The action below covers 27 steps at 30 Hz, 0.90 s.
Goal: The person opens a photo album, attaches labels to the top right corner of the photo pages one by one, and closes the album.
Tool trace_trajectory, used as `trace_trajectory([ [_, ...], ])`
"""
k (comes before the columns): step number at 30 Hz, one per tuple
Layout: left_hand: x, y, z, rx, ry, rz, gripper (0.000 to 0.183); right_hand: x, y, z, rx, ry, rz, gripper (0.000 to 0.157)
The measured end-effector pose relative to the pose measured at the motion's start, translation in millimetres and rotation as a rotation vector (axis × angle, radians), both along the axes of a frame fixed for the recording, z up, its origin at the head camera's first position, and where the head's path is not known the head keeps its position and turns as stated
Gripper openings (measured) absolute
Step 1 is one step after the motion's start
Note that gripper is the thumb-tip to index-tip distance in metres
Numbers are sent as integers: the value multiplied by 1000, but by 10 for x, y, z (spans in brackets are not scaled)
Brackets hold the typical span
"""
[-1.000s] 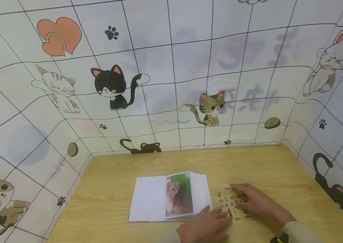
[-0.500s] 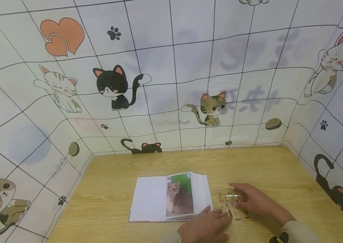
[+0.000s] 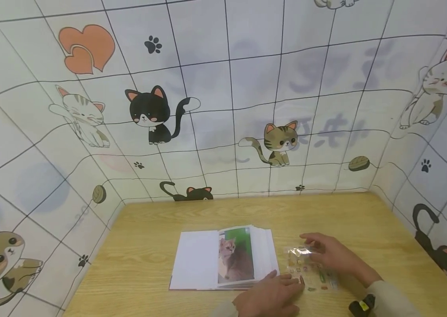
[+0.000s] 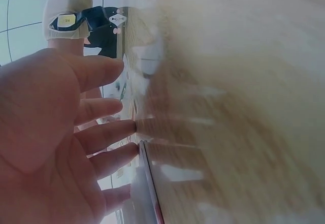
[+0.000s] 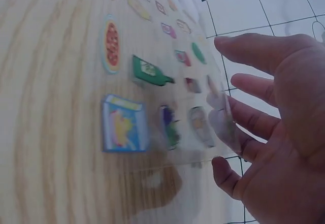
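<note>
A clear sticker sheet [image 3: 309, 277] printed with small food and bottle pictures lies on the table, its far part raised and catching the light. My right hand [image 3: 334, 253] is over its far right side. In the right wrist view the thumb stands apart from the other fingers, and the bent-up edge of the sheet [image 5: 223, 122] lies against the fingers. My left hand [image 3: 269, 294] lies with fingers extended at the sheet's near left corner, beside an album [image 3: 197, 259]. The album is spread to a cat photo [image 3: 235, 255].
The wooden table [image 3: 148, 220] ends at a wall [image 3: 215, 97] covered in cartoon cats, with side panels at left and right. A black strap device [image 3: 362, 306] with a yellow label is on the right wrist.
My right hand has risen slightly, and the far part of the sticker sheet has lifted off the table with it. The left hand stays in place. The head view has shifted a little.
</note>
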<state>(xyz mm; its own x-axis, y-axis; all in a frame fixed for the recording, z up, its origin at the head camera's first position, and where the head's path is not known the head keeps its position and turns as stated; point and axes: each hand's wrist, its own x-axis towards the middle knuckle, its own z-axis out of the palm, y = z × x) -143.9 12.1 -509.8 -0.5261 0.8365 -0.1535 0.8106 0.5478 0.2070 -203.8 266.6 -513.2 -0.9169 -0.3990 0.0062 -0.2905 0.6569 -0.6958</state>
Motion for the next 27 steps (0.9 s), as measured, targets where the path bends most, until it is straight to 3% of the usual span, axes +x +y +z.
trace_trajectory([
  [9, -3, 15, -25, 19, 9, 5, 48, -68, 66, -32, -80, -15, 28, 42],
  [16, -1, 4, -34, 114, 83, 10, 44, -52, 113, -28, -97, 1, 62, 33],
  [19, 2, 5, 3, 176, 68, 85, 44, -52, 132, 4, -101, -12, 49, 31],
  [23, 2, -7, 61, 279, -1, 250, 41, -56, 147, 48, -167, -42, 62, 32],
  [27, -27, -50, 74, 428, 57, 306, 36, -63, 161, 77, -191, -71, 75, 32],
])
